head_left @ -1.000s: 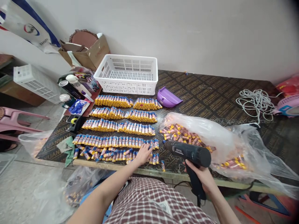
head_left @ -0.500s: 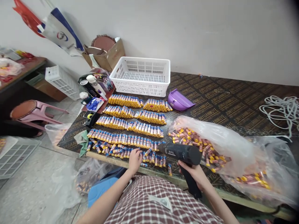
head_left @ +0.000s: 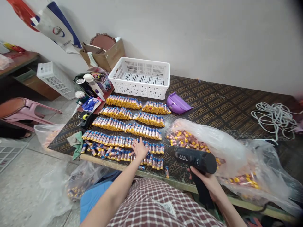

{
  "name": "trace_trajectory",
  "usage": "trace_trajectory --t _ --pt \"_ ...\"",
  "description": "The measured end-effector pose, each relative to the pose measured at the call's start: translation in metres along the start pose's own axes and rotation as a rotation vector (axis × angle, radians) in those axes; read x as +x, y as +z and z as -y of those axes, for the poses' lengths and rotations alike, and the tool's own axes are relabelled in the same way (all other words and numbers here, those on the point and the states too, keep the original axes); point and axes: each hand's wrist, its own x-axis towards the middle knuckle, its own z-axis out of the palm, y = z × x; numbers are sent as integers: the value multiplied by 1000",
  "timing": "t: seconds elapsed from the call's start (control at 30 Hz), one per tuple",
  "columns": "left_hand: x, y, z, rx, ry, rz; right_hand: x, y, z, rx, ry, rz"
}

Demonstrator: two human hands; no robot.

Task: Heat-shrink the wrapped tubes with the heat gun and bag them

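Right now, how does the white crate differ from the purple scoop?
The white crate is much larger than the purple scoop. The crate is a rectangular box, while the scoop has a rounded back. The crate's walls are slotted and perforated; the scoop's visible shell looks solid and smooth. Both rest on the dark printed tabletop.

The dark counter [head_left: 213,110], patterned with gold lettering, stretches beyond both grips. Rows of blue-and-yellow tubes [head_left: 109,139] lie around and beyond the left grip [head_left: 140,150], with jumbled ones to its left. Farther beyond it stand a white basket [head_left: 139,88] and a purple scoop [head_left: 178,103]. Left of it are a green cloth [head_left: 77,143] and what looks like a black tape dispenser [head_left: 85,120]. A clear bag [head_left: 220,138] of pink-and-yellow tubes [head_left: 186,138] lies beyond the right grip [head_left: 204,181], white cord [head_left: 272,119] farther right.
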Motion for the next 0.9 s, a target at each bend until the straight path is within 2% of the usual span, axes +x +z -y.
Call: trace_trajectory --t 0.1,0.17,0.33,0.43,0.53,0.6,0.67,0.8,0.9 --pt "3 0 -6 13 -20 49 2 -17 -8 23 26 -44" --pt "6 0 -8 25 -18 74 6 -19 -13 46 23 -47" --pt "13 1 -7 42 11 105 16 1 -16 72 -4 11" --pt "15 -1 -2 11 6 206 14 16 -9 54 -15 87" --pt "9 -5 8 -63 -13 223 11 26 0 23 -18 140" --pt "0 -9 20 -157 -21 204 10 30 5 3 -17 160" --pt "-10 -11 33 -277 -88 216 11 36 8 2 -13 182" --pt "-27 -9 59 -815 -385 337 15 58 10 17 -62 218" --pt "-35 -5 71 -1091 -459 438 18 80 13 38 -125 241"
